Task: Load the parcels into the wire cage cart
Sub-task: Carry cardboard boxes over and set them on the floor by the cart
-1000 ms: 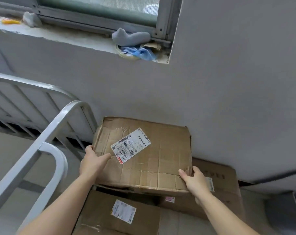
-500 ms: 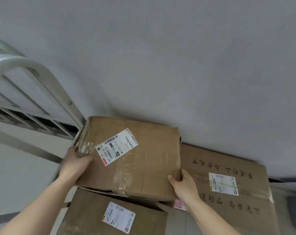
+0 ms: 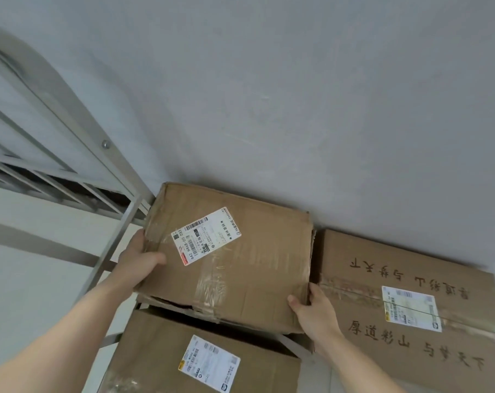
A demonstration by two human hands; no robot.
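Note:
A worn brown cardboard parcel (image 3: 240,268) with a white shipping label and clear tape sits against the grey wall, resting partly on a lower parcel (image 3: 161,361). My left hand (image 3: 139,258) grips its left edge, thumb on top. My right hand (image 3: 314,310) holds its near right corner. To the right lies a larger printed carton (image 3: 405,302) with black characters and a label. The white metal frame of the wire cage cart (image 3: 56,114) rises at the left, its upright post (image 3: 118,236) just beside the held parcel.
A grey plaster wall (image 3: 297,95) fills the upper view directly behind the parcels. Pale floor (image 3: 36,273) shows at the lower left beyond the cart's bars.
The view has tilted down and closer; the window sill has left the frame. The parcel has lowered toward the stack, against the wall, with both hands still on it.

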